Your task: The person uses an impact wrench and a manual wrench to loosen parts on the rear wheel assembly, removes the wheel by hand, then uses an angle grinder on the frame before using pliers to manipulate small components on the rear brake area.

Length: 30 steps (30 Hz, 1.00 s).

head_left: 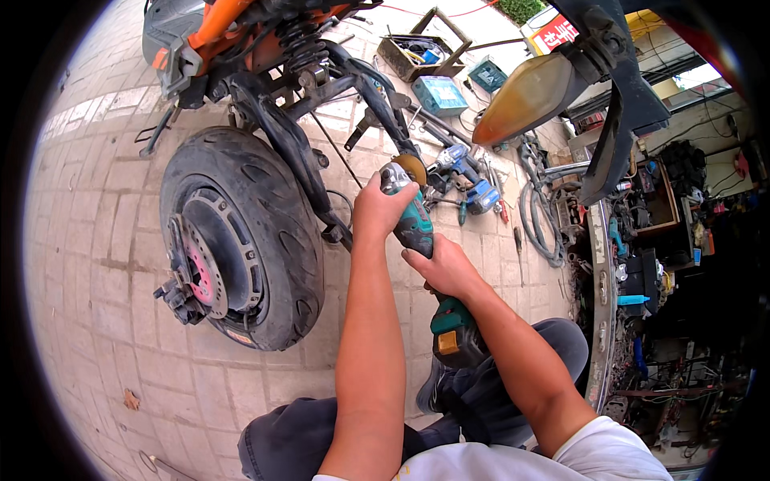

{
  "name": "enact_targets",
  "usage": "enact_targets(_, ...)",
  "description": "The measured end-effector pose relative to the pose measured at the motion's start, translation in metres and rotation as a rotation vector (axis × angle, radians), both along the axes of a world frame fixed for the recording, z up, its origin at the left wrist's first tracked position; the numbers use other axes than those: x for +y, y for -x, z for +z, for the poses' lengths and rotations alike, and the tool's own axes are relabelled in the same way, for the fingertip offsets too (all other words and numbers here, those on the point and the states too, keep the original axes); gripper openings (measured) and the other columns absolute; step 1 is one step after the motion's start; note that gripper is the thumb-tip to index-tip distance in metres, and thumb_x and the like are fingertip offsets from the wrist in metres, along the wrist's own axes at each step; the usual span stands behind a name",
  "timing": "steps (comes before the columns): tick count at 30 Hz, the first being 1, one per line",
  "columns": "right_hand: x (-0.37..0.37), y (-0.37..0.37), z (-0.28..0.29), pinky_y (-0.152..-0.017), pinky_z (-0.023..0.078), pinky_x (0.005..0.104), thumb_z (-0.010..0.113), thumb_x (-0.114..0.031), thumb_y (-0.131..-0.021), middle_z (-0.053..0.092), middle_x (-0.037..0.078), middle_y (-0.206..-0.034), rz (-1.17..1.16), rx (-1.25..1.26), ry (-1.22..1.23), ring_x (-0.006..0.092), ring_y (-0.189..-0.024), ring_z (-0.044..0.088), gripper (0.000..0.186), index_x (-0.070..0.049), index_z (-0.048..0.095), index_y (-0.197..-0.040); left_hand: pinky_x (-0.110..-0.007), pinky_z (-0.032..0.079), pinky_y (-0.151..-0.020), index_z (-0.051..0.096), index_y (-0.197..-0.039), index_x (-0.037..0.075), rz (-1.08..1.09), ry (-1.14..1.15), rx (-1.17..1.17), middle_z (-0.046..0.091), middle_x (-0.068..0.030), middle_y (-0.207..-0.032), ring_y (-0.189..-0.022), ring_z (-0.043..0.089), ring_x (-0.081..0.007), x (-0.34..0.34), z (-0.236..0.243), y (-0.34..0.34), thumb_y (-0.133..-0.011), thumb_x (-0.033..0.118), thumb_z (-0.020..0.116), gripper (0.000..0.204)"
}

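A cordless angle grinder [415, 218] in green and black is gripped in both hands. My left hand [375, 207] is closed round its head, and my right hand [445, 268] holds its body above the battery. Its yellowish disc [412, 168] is at the lower end of a black frame tube [389, 120] of an orange-and-black two-wheeler [216, 24]; whether they touch I cannot tell. Left of the grinder lies a detached wheel [285, 208] with a brake disc and pink centre.
Blue impact tools [481, 196], hand tools, a coiled hose [539, 232], teal cases [441, 96] and a metal toolbox [413, 56] lie on the paving [112, 305]. A light housing [521, 96] hangs at upper right. Cluttered shelving [674, 208] lines the right side.
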State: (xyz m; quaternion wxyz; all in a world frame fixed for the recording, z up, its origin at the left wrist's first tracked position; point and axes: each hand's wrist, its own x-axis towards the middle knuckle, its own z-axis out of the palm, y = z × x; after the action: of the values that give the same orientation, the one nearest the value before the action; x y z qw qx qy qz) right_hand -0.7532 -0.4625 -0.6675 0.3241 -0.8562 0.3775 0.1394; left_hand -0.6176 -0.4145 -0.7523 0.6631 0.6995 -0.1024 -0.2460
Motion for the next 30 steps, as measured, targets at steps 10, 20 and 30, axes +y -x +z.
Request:
enact_targets(10,0.002,0.002,-0.003,-0.055,0.051,0.0381,0.064,-0.038,-0.081,0.064,0.018,-0.069,-0.019,0.014,0.003,0.0272,-0.057,0.065,0.05,0.009,0.052,-0.094,-0.033,0.051,-0.076,0.064,-0.106,-0.003,-0.016,-0.013,0.003,0.068,-0.0166,-0.093,-0.083,0.066,-0.023,0.001,0.0,0.0,-0.068,0.039,0.076,0.058)
enact_targets(20,0.004,-0.002,-0.002,-0.053,0.05,0.0376,0.063,-0.037,-0.082,0.063,0.016,-0.067,-0.022,0.017,-0.025,0.0253,-0.055,0.064,0.047,0.008,0.053,-0.091,-0.037,0.051,-0.078,0.063,-0.11,0.001,-0.035,-0.044,0.007,0.068,-0.019,-0.098,-0.088,0.066,-0.0298,0.003,0.0,-0.001,-0.067,0.043,0.074,0.061)
enact_targets(30,0.005,-0.001,-0.002,-0.055,0.051,0.0392,0.064,-0.037,-0.082,0.063,0.018,-0.069,-0.025,-0.006,-0.022,0.0274,-0.058,0.065,0.048,0.008,0.053,-0.093,-0.035,0.051,-0.077,0.063,-0.108,-0.002,-0.023,-0.075,-0.01,0.068,-0.0169,-0.095,-0.084,0.066,-0.0248,0.001,-0.001,-0.001,-0.068,0.04,0.075,0.059)
